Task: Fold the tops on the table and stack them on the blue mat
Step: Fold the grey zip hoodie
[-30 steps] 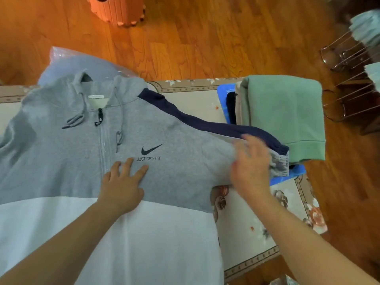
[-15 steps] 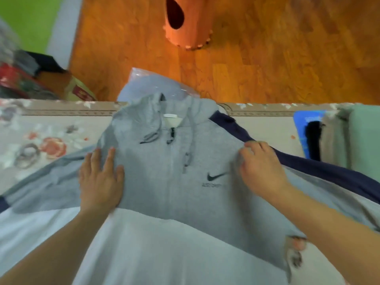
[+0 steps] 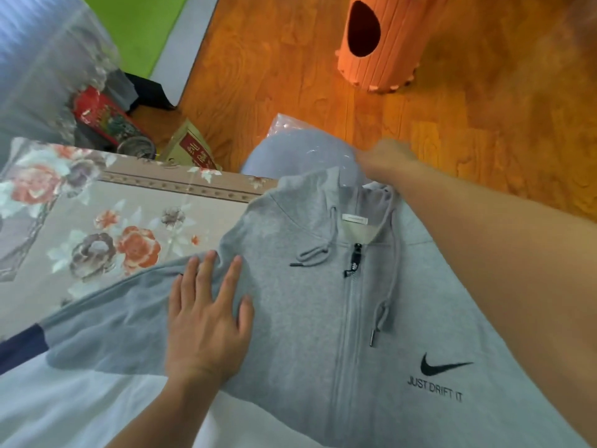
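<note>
A grey zip hoodie (image 3: 307, 318) with a white lower half, navy sleeve patch and black swoosh logo lies face up on the flowered table (image 3: 97, 205). My left hand (image 3: 206, 321) presses flat with spread fingers on its left shoulder, beside the sleeve. My right hand (image 3: 384, 158) reaches past the collar to the table's far edge, fingers curled on the hood there. The forearm crosses the hoodie's right shoulder. The blue mat is outside this view.
Behind the far edge, a grey plastic-covered bundle (image 3: 300, 147) sits under the hood. On the wooden floor stand an orange ribbed cylinder (image 3: 378, 40), a red tin (image 3: 106, 119) and a small box (image 3: 193, 150). Bare tablecloth shows at the left.
My view swung left, so the blue mat and folded green top left the frame. My right hand went from the hoodie's right shoulder up to the hood. My left hand stays on the left shoulder.
</note>
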A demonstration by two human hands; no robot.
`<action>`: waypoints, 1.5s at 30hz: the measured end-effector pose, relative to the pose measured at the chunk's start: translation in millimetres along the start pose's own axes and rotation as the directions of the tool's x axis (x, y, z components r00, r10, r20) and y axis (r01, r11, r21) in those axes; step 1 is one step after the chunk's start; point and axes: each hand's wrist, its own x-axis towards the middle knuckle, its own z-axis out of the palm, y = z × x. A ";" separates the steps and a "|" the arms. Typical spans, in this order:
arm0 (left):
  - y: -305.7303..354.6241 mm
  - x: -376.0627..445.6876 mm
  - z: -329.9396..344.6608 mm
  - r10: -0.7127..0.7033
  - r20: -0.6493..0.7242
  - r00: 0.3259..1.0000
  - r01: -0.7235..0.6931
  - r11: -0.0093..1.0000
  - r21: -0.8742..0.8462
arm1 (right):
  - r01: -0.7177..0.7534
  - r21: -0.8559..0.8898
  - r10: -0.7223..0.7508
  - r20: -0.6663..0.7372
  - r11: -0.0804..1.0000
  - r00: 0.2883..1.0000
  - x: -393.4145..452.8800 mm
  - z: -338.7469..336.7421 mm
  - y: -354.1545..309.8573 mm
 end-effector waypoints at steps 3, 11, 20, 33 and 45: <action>-1.5 1.0 0.0 0.005 -0.010 1.000 -0.005 1.000 -0.002 | 0.006 0.068 -0.017 0.153 0.998 0.988 3.1 18.8 -32.0; 0.4 -1.1 0.4 0.012 -0.018 1.000 -0.012 1.000 0.002 | 0.155 0.560 -0.040 -0.213 0.814 0.976 -14.3 27.1 -56.1; 2.0 -4.8 -5.7 0.033 -0.052 0.998 -0.036 0.998 -0.056 | 0.796 0.147 -0.582 -0.606 0.587 0.541 -282.5 70.0 12.8; 71.9 -37.8 -46.6 0.211 -0.093 0.973 -0.227 0.812 -0.538 | 0.316 -0.250 -0.380 -0.275 0.915 0.883 -189.1 22.0 94.9; 89.2 19.6 -129.9 0.106 -0.126 0.986 -0.133 0.964 -0.231 | 0.398 -0.271 -0.480 -0.572 0.876 0.666 -204.0 -69.0 44.5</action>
